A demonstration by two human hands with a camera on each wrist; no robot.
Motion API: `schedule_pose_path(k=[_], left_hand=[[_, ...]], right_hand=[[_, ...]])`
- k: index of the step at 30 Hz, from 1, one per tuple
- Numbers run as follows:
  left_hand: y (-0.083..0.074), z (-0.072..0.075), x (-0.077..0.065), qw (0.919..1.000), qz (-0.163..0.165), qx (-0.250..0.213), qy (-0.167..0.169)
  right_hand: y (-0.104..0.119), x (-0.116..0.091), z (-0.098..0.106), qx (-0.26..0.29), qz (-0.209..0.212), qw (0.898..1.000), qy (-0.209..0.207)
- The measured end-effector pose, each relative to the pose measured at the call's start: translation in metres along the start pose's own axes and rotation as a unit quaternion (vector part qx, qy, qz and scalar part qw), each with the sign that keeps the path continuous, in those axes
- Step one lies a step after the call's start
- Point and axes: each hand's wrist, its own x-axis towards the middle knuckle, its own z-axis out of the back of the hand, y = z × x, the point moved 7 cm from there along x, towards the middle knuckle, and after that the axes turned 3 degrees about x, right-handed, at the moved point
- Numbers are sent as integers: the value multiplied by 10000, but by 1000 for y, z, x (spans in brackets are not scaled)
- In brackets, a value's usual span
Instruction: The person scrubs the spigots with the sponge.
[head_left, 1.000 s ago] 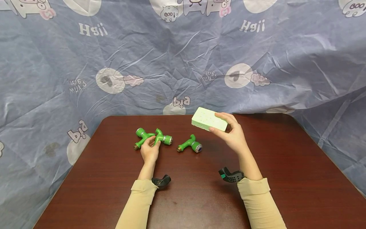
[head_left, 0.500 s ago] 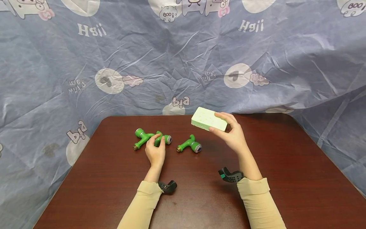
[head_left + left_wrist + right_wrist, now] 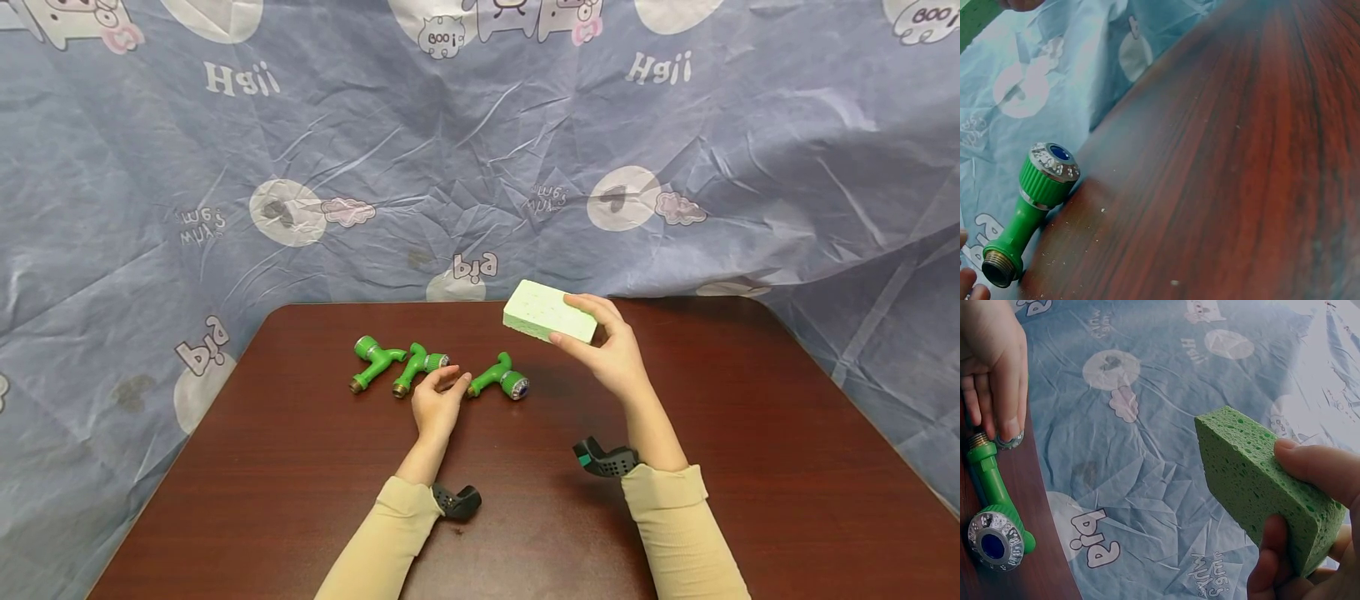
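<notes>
In the head view, three green taps with brass threaded ends lie in a row: a left tap (image 3: 373,363), a middle tap (image 3: 414,367) and a right tap (image 3: 495,377). My left hand (image 3: 437,408) is between the middle and right taps, its fingers loosely bent and holding nothing. Its fingertips are right by the right tap's brass end, which the right wrist view shows under the left hand (image 3: 997,359). My right hand (image 3: 618,358) grips a light green sponge (image 3: 547,312) by its right end, raised over the table, thumb on one side and fingers on the other.
The dark red-brown wooden table (image 3: 525,500) has its back edge just behind the taps. A wrinkled blue-grey printed cloth (image 3: 420,150) hangs behind it. Each wrist carries a black camera mount, such as the left mount (image 3: 457,502).
My left hand has let go of the middle tap, now lying beside the left one, and moved right to the right tap. My right hand holds the sponge in the same place.
</notes>
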Motion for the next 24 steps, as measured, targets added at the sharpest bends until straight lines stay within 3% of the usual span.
schedule_pose_path(k=[4,9,14,19,24], left_hand=[[4,-3,1,9983,78,504,287],[5,-5,1,9942,-6,948,511],[2,-7,0,9896,-288,1223,701],[-1,-10,-3,9797,-591,1714,860],[-2,-10,-3,9800,-694,1676,817]], right_hand=[[4,0,1,-23,-17,10000,-28],[24,-3,0,-32,60,10000,-48],[31,-5,0,-96,44,9999,-67],[30,-6,0,-75,33,10000,-57],[29,-6,0,-82,8,10000,-40]])
